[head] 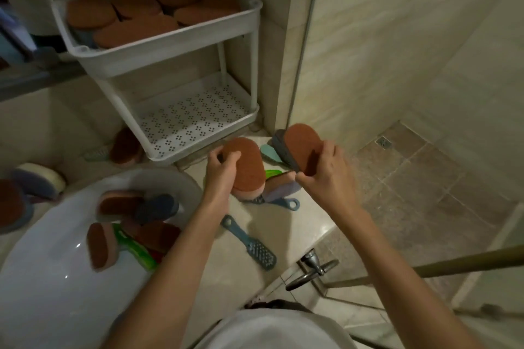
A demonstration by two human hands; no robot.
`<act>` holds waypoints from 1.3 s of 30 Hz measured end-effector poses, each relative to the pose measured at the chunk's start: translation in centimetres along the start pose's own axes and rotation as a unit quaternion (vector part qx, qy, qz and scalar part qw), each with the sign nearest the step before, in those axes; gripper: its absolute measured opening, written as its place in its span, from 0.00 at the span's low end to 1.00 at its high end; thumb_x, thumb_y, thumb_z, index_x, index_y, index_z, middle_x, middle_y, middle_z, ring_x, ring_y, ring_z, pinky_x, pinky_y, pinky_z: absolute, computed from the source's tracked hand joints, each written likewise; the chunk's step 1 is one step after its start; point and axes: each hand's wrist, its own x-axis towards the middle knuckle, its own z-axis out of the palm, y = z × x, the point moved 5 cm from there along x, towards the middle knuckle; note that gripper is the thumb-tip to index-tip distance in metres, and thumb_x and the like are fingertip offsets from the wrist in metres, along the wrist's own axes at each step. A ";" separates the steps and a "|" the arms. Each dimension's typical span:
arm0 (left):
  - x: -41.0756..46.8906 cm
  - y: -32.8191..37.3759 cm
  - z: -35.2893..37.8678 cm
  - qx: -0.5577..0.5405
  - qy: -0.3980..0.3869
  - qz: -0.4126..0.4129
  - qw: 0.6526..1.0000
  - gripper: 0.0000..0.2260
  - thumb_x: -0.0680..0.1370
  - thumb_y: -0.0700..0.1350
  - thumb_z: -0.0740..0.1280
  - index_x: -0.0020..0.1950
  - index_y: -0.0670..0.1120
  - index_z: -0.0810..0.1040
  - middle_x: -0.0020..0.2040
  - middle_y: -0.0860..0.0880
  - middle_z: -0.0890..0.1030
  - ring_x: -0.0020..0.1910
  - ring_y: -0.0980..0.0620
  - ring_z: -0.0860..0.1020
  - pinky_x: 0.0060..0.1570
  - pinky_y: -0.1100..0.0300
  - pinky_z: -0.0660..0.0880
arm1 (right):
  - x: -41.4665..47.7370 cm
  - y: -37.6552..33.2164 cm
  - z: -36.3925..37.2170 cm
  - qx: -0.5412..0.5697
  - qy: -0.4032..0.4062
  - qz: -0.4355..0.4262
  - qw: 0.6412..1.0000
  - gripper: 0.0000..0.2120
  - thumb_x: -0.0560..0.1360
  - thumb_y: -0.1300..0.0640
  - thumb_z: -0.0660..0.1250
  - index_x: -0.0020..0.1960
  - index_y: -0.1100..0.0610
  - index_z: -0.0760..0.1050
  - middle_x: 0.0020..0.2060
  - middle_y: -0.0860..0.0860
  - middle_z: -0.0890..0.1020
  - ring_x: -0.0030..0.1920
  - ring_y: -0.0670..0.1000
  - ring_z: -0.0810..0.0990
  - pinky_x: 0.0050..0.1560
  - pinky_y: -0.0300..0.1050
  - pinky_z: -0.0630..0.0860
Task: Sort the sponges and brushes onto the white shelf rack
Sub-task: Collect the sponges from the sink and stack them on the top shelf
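Note:
My left hand (221, 168) grips an oval sponge with a brown scouring face and pink body (249, 170) just in front of the white shelf rack (170, 62). My right hand (326, 170) holds a second brown-faced sponge with a dark grey body (299, 147), tilted on edge, to the right of the rack's bottom tier. The bottom tier (192, 119) is bare and perforated. The middle tier (147, 15) holds several brown sponges. A blue-grey brush (249, 242) lies on the counter between my forearms. More sponges and a second brush handle (286, 202) lie under my hands.
A white basin (56, 278) at lower left holds several sponges and a green brush (133, 246). More sponges lie at the left edge (39, 178) and beside the rack (126, 147). A glass shower door with a metal handle (312, 272) stands to the right, tiled floor beyond.

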 end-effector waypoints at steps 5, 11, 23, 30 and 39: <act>-1.5 6.0 -3.1 -0.065 0.032 0.065 0.995 0.25 0.74 0.40 0.67 0.69 0.48 0.64 0.59 0.47 0.74 0.52 0.50 0.74 0.45 0.60 0.72 | 2.1 -5.9 -1.4 0.057 0.016 -0.060 0.996 0.25 0.68 0.52 0.70 0.59 0.61 0.65 0.53 0.58 0.72 0.52 0.58 0.71 0.44 0.44 0.64; -2.5 12.3 -7.8 -0.016 0.083 0.179 0.980 0.24 0.74 0.40 0.68 0.69 0.49 0.66 0.56 0.50 0.75 0.53 0.52 0.76 0.52 0.58 0.74 | 4.2 -12.0 -2.5 0.097 0.048 -0.117 0.987 0.24 0.68 0.49 0.70 0.57 0.59 0.66 0.52 0.56 0.72 0.50 0.56 0.73 0.44 0.46 0.68; 1.3 23.1 -11.6 0.045 0.174 0.220 0.959 0.16 0.79 0.48 0.59 0.66 0.46 0.67 0.54 0.51 0.71 0.52 0.52 0.71 0.48 0.57 0.69 | 10.0 -21.1 -5.1 0.149 0.118 -0.198 0.961 0.26 0.69 0.45 0.69 0.58 0.59 0.66 0.52 0.57 0.75 0.50 0.59 0.76 0.42 0.48 0.71; 5.5 25.5 -13.7 0.008 0.153 0.173 0.973 0.20 0.78 0.48 0.60 0.70 0.46 0.66 0.63 0.46 0.74 0.61 0.48 0.73 0.59 0.54 0.71 | 13.8 -24.3 -5.2 0.137 0.108 -0.213 0.961 0.27 0.70 0.46 0.69 0.60 0.60 0.66 0.56 0.58 0.73 0.54 0.60 0.74 0.46 0.47 0.68; 10.7 27.4 -17.0 0.053 0.206 0.164 0.963 0.17 0.76 0.46 0.63 0.63 0.41 0.73 0.60 0.43 0.78 0.60 0.45 0.76 0.57 0.53 0.74 | 18.7 -28.5 -4.0 0.113 0.081 -0.221 0.965 0.26 0.70 0.45 0.69 0.61 0.59 0.67 0.58 0.58 0.74 0.56 0.59 0.75 0.50 0.50 0.73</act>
